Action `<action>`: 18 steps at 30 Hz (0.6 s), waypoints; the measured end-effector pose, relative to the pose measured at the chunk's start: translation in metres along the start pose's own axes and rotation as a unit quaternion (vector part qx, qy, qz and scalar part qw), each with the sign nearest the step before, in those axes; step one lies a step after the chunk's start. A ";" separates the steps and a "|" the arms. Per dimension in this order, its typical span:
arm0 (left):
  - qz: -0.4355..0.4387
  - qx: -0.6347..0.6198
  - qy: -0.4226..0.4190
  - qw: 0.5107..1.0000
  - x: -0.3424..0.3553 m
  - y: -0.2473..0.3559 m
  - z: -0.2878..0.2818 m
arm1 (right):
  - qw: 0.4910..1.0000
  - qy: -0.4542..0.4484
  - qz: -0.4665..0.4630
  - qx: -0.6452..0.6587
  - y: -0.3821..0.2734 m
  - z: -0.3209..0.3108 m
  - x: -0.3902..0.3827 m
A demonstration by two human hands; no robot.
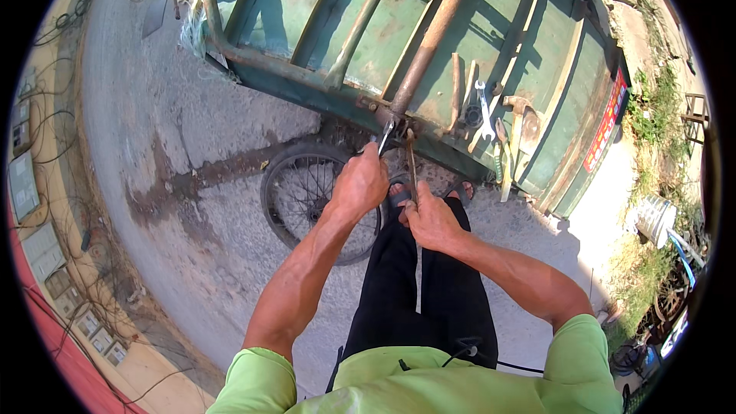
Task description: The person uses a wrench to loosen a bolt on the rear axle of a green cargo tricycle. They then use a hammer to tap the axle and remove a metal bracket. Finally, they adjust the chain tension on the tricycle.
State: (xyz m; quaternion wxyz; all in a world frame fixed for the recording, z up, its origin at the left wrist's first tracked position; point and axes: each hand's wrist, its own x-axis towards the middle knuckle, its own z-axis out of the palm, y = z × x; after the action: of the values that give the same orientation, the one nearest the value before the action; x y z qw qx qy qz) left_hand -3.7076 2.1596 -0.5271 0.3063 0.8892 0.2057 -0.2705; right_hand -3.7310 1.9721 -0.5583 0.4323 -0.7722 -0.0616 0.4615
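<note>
My left hand (360, 185) is clamped around a silver wrench (386, 136), its head up against the lower end of the rusty axle (429, 46) lying across the green cart body (268, 19). My right hand (432, 222) grips a brown rod (412, 165), its top just beside that same end. To the right, a second wrench (484, 111) and a hammer (520, 104) lie on the green panels; below, a spoked wheel (270, 198) rests on the ground (222, 261).
</note>
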 end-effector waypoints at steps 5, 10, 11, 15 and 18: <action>-0.017 0.005 -0.044 0.999 0.003 0.011 -0.003 | 0.987 0.151 -0.013 -0.053 0.056 0.043 0.089; -0.017 -0.007 -0.031 0.999 0.003 0.003 0.000 | 0.986 0.128 0.012 -0.104 0.058 -0.011 0.079; -0.016 -0.015 -0.031 0.999 0.004 0.004 0.001 | 0.991 0.098 0.012 -0.090 0.063 -0.024 0.065; -0.012 -0.028 -0.016 0.999 0.000 0.003 -0.001 | 0.993 -0.034 0.081 0.082 0.014 -0.071 0.006; -0.013 -0.027 -0.017 0.999 -0.001 0.002 -0.002 | 0.971 -0.174 0.119 0.111 -0.029 -0.108 -0.010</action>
State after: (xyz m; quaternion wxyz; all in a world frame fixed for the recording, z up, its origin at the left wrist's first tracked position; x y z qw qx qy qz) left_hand -3.7071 2.1589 -0.5244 0.3304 0.8731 0.2194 -0.2836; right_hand -3.6456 1.9193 -0.5088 0.4399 -0.6293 0.0076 0.6406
